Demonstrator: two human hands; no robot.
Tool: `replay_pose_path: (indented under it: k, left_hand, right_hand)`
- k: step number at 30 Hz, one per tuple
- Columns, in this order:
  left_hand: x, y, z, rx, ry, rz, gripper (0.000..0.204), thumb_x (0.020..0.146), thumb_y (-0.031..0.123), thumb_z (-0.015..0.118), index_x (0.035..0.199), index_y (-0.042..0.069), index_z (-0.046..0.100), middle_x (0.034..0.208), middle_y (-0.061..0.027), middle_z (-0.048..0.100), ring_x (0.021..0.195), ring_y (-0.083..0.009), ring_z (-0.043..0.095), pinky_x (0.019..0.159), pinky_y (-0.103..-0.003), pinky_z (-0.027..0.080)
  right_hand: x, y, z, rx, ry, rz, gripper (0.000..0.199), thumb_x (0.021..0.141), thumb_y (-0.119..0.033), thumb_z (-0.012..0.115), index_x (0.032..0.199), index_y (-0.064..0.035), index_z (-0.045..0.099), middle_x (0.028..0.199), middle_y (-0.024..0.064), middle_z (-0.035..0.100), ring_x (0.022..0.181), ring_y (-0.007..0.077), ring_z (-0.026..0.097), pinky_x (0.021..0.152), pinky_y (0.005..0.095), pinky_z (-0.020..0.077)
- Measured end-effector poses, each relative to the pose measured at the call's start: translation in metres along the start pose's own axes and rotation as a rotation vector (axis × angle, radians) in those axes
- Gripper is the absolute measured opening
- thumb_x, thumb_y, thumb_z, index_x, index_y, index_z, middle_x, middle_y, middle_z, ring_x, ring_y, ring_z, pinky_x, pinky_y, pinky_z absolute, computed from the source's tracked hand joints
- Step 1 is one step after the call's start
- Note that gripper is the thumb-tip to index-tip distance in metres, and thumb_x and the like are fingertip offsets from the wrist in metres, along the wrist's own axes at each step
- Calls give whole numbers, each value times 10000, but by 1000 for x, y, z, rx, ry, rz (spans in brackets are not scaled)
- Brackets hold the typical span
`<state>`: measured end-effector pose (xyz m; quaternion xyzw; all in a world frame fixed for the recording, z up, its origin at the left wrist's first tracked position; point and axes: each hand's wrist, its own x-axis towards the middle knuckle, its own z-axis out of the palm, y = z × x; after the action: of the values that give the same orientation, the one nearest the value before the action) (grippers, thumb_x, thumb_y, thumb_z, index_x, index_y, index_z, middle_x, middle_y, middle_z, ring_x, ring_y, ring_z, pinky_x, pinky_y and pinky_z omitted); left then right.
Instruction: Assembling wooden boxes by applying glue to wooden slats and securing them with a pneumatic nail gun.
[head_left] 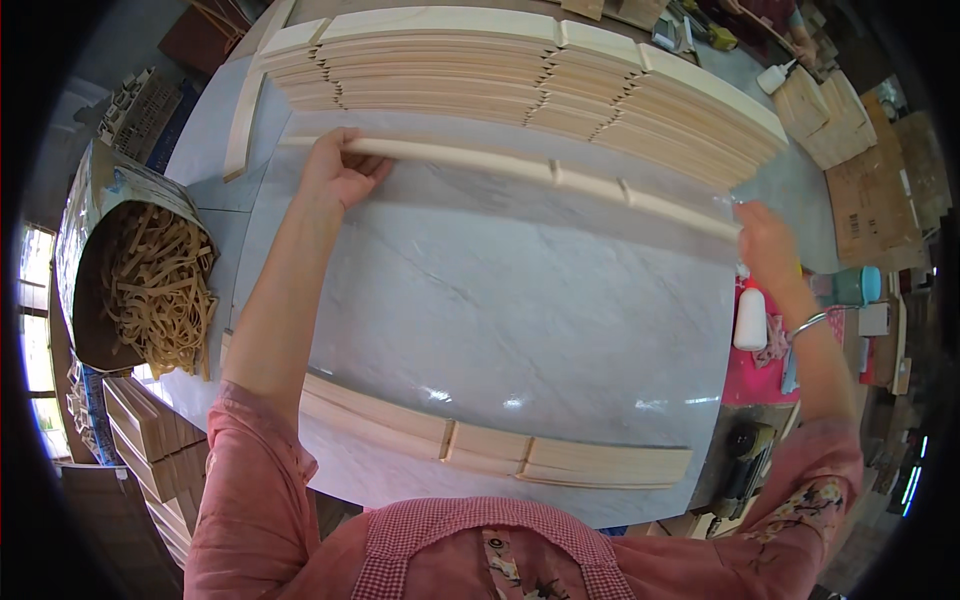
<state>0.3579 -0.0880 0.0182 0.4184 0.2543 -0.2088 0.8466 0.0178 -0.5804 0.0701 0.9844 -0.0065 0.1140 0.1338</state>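
A long pale wooden slat [460, 157] with notches is held lengthwise over the far half of the grey marbled table. My left hand [338, 175] grips it near its left end, thumb and fingers around the edge. At the other end, my right hand [768, 245] is closed on the tip, its fingers partly hidden from view. Just beyond the held slat rises a tall stack of similar notched slats [440, 55]. Another notched slat [400, 415] lies along the near edge of the table, in front of my body.
On the left, a tipped bucket [90, 215] spills tan rubber bands [160, 290] onto the table [500, 290]. A white glue bottle [750, 318] stands by the pink surface at right. Wooden blocks [825, 110] and a cardboard box [870, 215] sit far right, near another person's hand [803, 45].
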Motion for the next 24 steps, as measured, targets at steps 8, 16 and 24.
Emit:
replay_pose_path:
  k: [8, 16, 24]
  left_hand:
    - [1, 2, -25, -186, 6, 15, 389, 1006, 59, 578, 1362, -45, 459, 1343, -219, 556, 1246, -360, 563, 1070, -538, 487]
    - [-67, 37, -89, -127, -21, 115, 412, 995, 29, 589, 1353, -83, 419, 1411, -245, 475, 1226, -364, 557, 1119, -565, 442]
    - [-207, 38, -186, 1039, -179, -109, 263, 973, 181, 676, 1031, -73, 643, 959, -159, 709, 719, -226, 697, 575, -264, 564]
  right_hand:
    - [13, -84, 24, 321, -119, -52, 513, 844, -266, 718, 1283, -31, 595, 1186, 155, 606, 1027, 361, 593, 928, 413, 484]
    - [-24, -131, -38, 478, -266, 1, 569, 764, -200, 807, 1258, -16, 594, 1124, 116, 595, 975, 319, 603, 879, 385, 499]
    - [-145, -198, -78, 453, -251, 91, 546, 787, -207, 800, 1259, -28, 591, 1147, 108, 592, 1029, 317, 585, 933, 386, 484]
